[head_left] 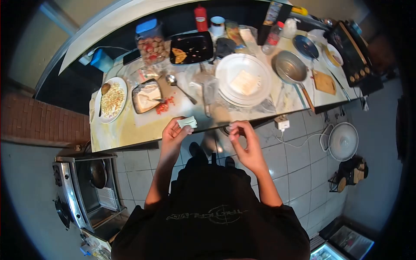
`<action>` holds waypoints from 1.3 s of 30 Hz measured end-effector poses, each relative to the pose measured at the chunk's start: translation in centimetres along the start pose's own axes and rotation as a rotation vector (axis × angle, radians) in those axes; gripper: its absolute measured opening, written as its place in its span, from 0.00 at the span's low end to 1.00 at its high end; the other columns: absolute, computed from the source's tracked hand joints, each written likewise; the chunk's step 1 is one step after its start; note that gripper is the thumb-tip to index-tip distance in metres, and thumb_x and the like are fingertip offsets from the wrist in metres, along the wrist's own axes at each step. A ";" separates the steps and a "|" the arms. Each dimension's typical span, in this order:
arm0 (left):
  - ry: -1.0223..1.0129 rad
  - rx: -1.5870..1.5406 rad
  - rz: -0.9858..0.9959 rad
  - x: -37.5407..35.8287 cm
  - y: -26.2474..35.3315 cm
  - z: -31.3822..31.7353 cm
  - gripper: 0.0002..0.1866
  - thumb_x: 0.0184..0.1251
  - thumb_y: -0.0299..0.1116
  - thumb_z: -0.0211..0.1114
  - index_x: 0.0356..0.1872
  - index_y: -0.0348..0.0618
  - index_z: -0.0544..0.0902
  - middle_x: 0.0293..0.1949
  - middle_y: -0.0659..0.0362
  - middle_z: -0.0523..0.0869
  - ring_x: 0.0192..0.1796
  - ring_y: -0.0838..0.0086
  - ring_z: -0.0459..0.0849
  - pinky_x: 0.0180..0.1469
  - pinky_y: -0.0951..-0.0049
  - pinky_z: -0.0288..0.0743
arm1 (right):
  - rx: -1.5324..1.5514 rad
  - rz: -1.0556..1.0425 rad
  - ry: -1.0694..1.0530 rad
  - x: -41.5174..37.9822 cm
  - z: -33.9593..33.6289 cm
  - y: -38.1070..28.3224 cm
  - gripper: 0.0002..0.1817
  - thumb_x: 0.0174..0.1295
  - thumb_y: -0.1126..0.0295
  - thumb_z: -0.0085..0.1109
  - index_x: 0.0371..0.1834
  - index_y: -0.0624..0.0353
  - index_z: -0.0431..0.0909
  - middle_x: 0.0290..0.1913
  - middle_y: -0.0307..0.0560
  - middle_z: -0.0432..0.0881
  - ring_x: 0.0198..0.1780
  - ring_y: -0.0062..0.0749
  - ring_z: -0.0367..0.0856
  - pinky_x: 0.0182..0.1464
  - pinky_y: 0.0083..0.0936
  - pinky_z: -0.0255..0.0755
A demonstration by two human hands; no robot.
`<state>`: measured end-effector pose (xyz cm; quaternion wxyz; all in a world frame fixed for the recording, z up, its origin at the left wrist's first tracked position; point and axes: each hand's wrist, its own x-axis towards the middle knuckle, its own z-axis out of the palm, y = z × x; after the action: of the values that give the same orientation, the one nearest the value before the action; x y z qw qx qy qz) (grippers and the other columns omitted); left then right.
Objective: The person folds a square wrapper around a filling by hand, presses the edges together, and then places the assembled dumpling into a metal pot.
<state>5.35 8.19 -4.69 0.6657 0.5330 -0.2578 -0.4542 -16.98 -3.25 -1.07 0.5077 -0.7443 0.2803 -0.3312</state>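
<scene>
My left hand (174,131) is closed on a small pale folded wrapper (187,122), held at the counter's front edge. To its right, my right hand (244,139) has its fingers curled, with a gap between thumb and fingertips; nothing shows in it. Beyond it, a stack of white plates (225,71) carries thin square pale sheets (245,82). Ahead of my left hand are a square dark-rimmed dish (146,83) of creamy filling and chopped red bits (164,106). Nearby lies a metal spoon (185,92).
A plate of chopped food (113,99) with a spoon stands at the left. Farther back are a black tray (190,47), a blue-lidded jar (152,45) and a red bottle (200,18). At right, a saucepan (289,67) has its handle over the front edge, near a cutting board (324,82).
</scene>
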 end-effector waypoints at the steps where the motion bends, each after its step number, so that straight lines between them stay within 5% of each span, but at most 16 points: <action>1: -0.027 -0.043 0.006 -0.4 -0.5 1.7 0.15 0.69 0.23 0.63 0.55 0.36 0.75 0.46 0.56 0.86 0.47 0.76 0.84 0.53 0.74 0.76 | -0.014 0.026 0.044 -1.4 -1.8 0.5 0.14 0.66 0.78 0.57 0.54 0.62 0.74 0.45 0.45 0.76 0.44 0.28 0.77 0.51 0.24 0.72; 6: -0.065 -0.078 -0.034 -4.1 -3.3 8.4 0.15 0.70 0.24 0.61 0.56 0.36 0.75 0.45 0.57 0.85 0.45 0.77 0.81 0.52 0.75 0.74 | -0.114 0.183 0.144 -6.9 -8.9 8.1 0.17 0.71 0.70 0.55 0.61 0.60 0.75 0.47 0.48 0.76 0.47 0.32 0.77 0.52 0.26 0.71; 11: -0.006 -0.073 -0.095 -8.0 -6.3 10.8 0.14 0.71 0.24 0.64 0.55 0.36 0.77 0.47 0.56 0.86 0.45 0.77 0.83 0.51 0.76 0.76 | -0.382 0.181 0.192 -4.2 -10.3 18.5 0.27 0.74 0.57 0.52 0.74 0.53 0.66 0.52 0.56 0.71 0.48 0.47 0.75 0.52 0.35 0.72; 14: 0.057 -0.094 -0.097 -10.1 -6.5 11.0 0.14 0.71 0.24 0.63 0.56 0.36 0.77 0.47 0.55 0.86 0.46 0.76 0.83 0.50 0.77 0.76 | -0.752 0.114 0.199 -2.0 -8.9 19.8 0.31 0.72 0.54 0.54 0.76 0.47 0.62 0.58 0.55 0.69 0.51 0.52 0.74 0.51 0.44 0.71; 16: 0.104 -0.087 -0.082 -11.3 -6.2 10.9 0.14 0.71 0.24 0.63 0.56 0.36 0.77 0.47 0.55 0.86 0.46 0.76 0.83 0.50 0.77 0.76 | -0.991 0.261 0.163 -1.4 -7.8 20.0 0.33 0.71 0.49 0.51 0.77 0.45 0.61 0.60 0.54 0.70 0.51 0.54 0.74 0.52 0.50 0.69; 20: 0.231 -0.076 -0.080 -11.7 -5.9 10.0 0.15 0.71 0.26 0.63 0.56 0.35 0.76 0.45 0.57 0.84 0.44 0.77 0.79 0.51 0.76 0.73 | -1.060 0.161 0.163 -4.0 -7.5 19.6 0.28 0.70 0.48 0.51 0.68 0.49 0.72 0.60 0.50 0.71 0.53 0.52 0.73 0.52 0.47 0.70; 21: 0.233 -0.098 -0.080 -11.7 -5.7 10.0 0.15 0.71 0.26 0.63 0.57 0.36 0.76 0.45 0.57 0.84 0.44 0.77 0.80 0.51 0.76 0.73 | -1.130 0.106 0.093 -5.0 -7.8 19.5 0.23 0.69 0.50 0.55 0.57 0.54 0.80 0.60 0.51 0.71 0.53 0.50 0.73 0.51 0.47 0.70; 25: 0.240 -0.123 -0.080 -11.2 -5.6 10.2 0.16 0.71 0.26 0.63 0.57 0.35 0.76 0.46 0.57 0.84 0.45 0.77 0.81 0.52 0.76 0.74 | -0.892 0.177 -0.023 -9.0 -8.1 20.0 0.18 0.67 0.55 0.58 0.49 0.57 0.82 0.60 0.54 0.72 0.52 0.52 0.75 0.52 0.47 0.71; 31: 0.176 -0.120 -0.059 -8.8 -4.4 8.9 0.15 0.72 0.25 0.62 0.57 0.36 0.75 0.46 0.57 0.84 0.46 0.77 0.81 0.53 0.76 0.75 | -0.573 0.488 -0.123 -7.7 -7.8 19.2 0.21 0.66 0.62 0.57 0.60 0.59 0.74 0.58 0.65 0.73 0.59 0.65 0.75 0.58 0.50 0.72; 35: 0.149 -0.136 -0.035 -6.7 -3.3 6.5 0.14 0.72 0.24 0.61 0.56 0.36 0.76 0.45 0.58 0.85 0.45 0.78 0.82 0.53 0.76 0.75 | -0.653 0.349 -0.065 -4.7 -5.1 19.8 0.23 0.66 0.64 0.58 0.62 0.60 0.70 0.56 0.65 0.75 0.60 0.64 0.75 0.59 0.48 0.72; 37: 0.142 -0.124 -0.012 -6.0 -2.7 4.7 0.14 0.72 0.24 0.61 0.56 0.37 0.76 0.45 0.58 0.85 0.45 0.78 0.82 0.52 0.76 0.75 | -0.562 0.156 0.124 -2.3 -3.7 18.4 0.24 0.66 0.68 0.58 0.64 0.62 0.67 0.50 0.63 0.78 0.53 0.58 0.78 0.55 0.43 0.73; 39: 0.174 -0.129 -0.014 -5.4 -1.9 2.8 0.14 0.71 0.26 0.64 0.55 0.38 0.77 0.46 0.58 0.87 0.46 0.78 0.83 0.53 0.75 0.75 | -0.432 0.236 0.098 0.1 -3.1 13.0 0.25 0.66 0.70 0.58 0.65 0.63 0.67 0.48 0.61 0.78 0.49 0.54 0.78 0.52 0.40 0.72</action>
<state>-0.07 11.54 -4.82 0.7152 0.5284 -0.1653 -0.4265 -20.35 -9.37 -12.48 0.3578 -0.7806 0.4538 -0.2379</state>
